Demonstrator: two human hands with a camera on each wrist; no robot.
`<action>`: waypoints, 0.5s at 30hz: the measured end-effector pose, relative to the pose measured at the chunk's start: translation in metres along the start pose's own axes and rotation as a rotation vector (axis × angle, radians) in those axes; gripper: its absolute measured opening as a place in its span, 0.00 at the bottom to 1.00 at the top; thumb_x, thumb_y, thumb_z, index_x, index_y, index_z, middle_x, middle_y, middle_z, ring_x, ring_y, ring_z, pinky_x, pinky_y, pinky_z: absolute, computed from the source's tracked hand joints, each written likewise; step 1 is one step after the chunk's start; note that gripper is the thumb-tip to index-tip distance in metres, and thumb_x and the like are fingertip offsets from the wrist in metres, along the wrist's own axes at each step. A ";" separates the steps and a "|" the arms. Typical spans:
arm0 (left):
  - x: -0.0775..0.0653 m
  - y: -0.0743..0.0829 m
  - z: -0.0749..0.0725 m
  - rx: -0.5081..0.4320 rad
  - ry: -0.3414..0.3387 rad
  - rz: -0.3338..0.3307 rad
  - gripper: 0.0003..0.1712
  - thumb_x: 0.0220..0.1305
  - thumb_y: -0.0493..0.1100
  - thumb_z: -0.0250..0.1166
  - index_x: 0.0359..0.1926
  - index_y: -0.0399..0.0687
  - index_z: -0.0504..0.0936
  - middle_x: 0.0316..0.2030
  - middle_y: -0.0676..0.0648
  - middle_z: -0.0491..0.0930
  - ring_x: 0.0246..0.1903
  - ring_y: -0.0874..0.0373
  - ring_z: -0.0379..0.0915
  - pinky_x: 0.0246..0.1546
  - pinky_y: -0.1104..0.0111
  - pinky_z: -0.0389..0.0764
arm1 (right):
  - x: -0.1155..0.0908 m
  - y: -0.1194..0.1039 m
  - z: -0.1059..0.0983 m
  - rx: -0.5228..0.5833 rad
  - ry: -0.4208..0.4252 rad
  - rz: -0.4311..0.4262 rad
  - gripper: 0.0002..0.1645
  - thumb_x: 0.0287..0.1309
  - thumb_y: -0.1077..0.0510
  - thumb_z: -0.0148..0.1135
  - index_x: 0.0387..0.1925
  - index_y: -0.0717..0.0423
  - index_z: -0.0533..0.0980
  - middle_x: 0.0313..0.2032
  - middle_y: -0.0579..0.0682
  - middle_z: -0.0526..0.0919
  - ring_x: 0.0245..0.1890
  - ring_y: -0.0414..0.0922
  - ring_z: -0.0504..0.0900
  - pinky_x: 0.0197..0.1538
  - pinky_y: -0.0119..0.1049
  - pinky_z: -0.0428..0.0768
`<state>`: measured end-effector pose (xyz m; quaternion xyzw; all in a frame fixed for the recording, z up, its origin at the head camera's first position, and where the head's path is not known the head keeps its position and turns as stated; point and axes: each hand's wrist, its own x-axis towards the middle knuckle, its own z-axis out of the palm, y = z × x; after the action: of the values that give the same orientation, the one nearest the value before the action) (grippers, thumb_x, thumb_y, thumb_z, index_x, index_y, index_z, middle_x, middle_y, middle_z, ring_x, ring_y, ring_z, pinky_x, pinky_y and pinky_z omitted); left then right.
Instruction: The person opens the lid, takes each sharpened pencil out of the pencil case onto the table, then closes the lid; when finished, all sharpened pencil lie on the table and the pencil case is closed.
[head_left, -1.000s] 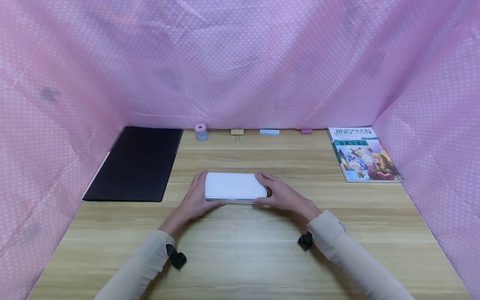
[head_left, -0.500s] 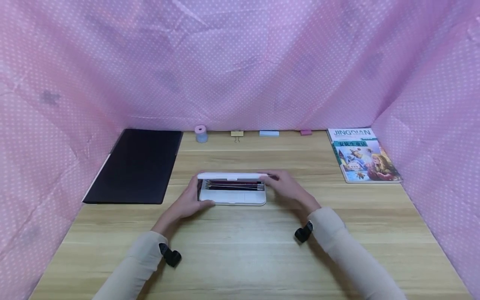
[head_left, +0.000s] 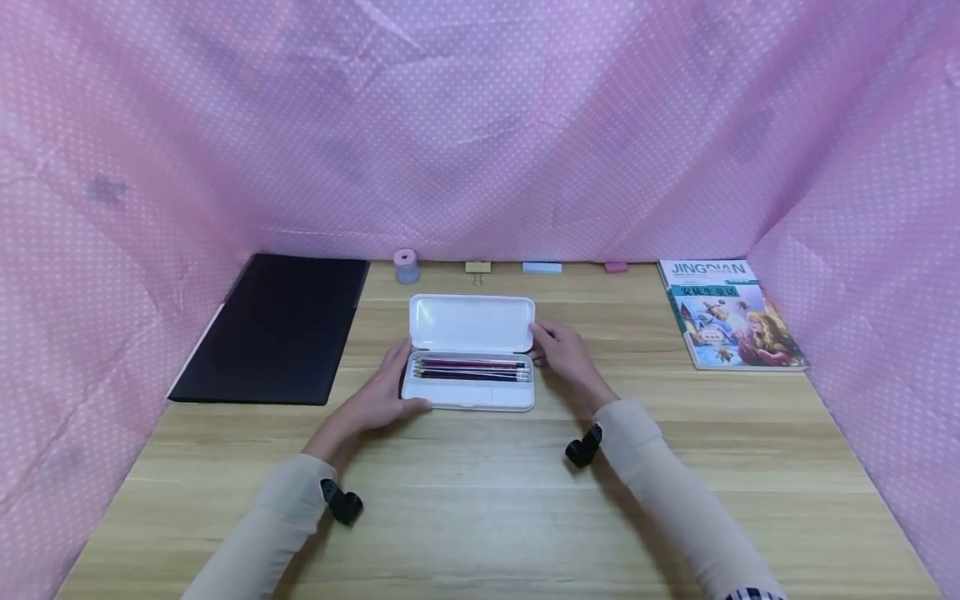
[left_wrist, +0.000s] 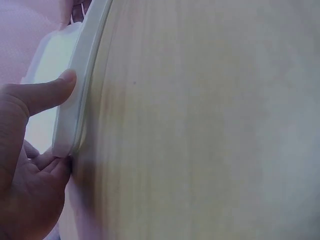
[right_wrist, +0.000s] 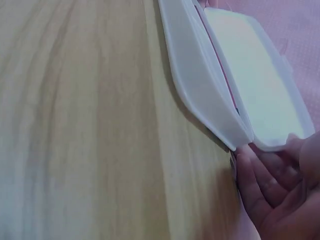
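A white pencil case (head_left: 450, 394) lies on the wooden table, its lid (head_left: 472, 323) tilted up and back on the far side. Several pencils (head_left: 472, 370) lie side by side in the case's rear compartment. My left hand (head_left: 377, 397) grips the case's left end; in the left wrist view the thumb (left_wrist: 50, 92) presses over the front wall and the fingers bend round the end. At the right, my right hand (head_left: 567, 357) pinches the lid's near right corner. The right wrist view shows its thumb (right_wrist: 296, 145) at the lid's edge, other fingers beneath.
A black folder (head_left: 273, 329) lies at the left, a picture-covered book (head_left: 731, 321) at the right. Along the back stand a pink-and-blue spool-like object (head_left: 406, 267), a yellow binder clip (head_left: 477, 267), a light blue block (head_left: 542, 267) and a small pink block (head_left: 616, 267). Pink dotted cloth (head_left: 480, 133) hangs behind.
The pencil case has gone from closed to open, its lid swung up and away, uncovering the pencils. My right hand moved back with the lid; my left stays at the left end.
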<state>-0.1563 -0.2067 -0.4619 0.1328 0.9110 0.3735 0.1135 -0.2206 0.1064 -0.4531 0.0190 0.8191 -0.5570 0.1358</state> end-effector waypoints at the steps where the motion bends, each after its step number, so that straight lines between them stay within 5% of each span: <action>1: 0.000 0.001 -0.001 0.009 -0.007 -0.010 0.65 0.47 0.56 0.71 0.72 0.58 0.32 0.69 0.45 0.43 0.68 0.50 0.40 0.65 0.50 0.48 | 0.000 -0.001 0.001 -0.014 0.008 0.002 0.21 0.66 0.43 0.45 0.41 0.53 0.77 0.36 0.54 0.80 0.35 0.47 0.79 0.39 0.37 0.79; 5: 0.002 0.002 -0.003 0.040 -0.020 -0.031 0.65 0.47 0.56 0.71 0.72 0.53 0.34 0.69 0.44 0.44 0.68 0.49 0.41 0.65 0.51 0.48 | -0.003 -0.010 0.002 -0.088 0.073 -0.058 0.23 0.65 0.46 0.50 0.54 0.56 0.70 0.43 0.53 0.77 0.43 0.47 0.77 0.47 0.40 0.77; 9: 0.002 0.002 -0.004 0.060 -0.018 -0.027 0.65 0.46 0.55 0.72 0.72 0.52 0.35 0.69 0.44 0.45 0.67 0.49 0.43 0.65 0.52 0.49 | -0.012 -0.020 0.004 -0.163 0.165 -0.288 0.27 0.60 0.52 0.57 0.58 0.59 0.66 0.49 0.54 0.73 0.49 0.48 0.73 0.53 0.41 0.73; 12: 0.003 0.002 -0.004 0.064 -0.017 -0.022 0.65 0.46 0.55 0.72 0.72 0.52 0.35 0.69 0.44 0.46 0.67 0.49 0.43 0.65 0.52 0.49 | -0.022 -0.023 0.007 -0.233 0.151 -0.464 0.23 0.57 0.58 0.61 0.54 0.61 0.70 0.47 0.55 0.74 0.46 0.49 0.74 0.51 0.41 0.74; 15: 0.003 0.002 -0.004 0.070 -0.015 -0.023 0.64 0.46 0.56 0.72 0.72 0.53 0.36 0.69 0.44 0.46 0.67 0.49 0.44 0.65 0.52 0.50 | -0.031 -0.021 0.012 -0.334 0.054 -0.541 0.20 0.56 0.59 0.62 0.50 0.60 0.73 0.44 0.53 0.76 0.44 0.47 0.75 0.48 0.40 0.76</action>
<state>-0.1599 -0.2066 -0.4579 0.1291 0.9241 0.3392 0.1197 -0.1927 0.0912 -0.4302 -0.2071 0.8778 -0.4302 -0.0379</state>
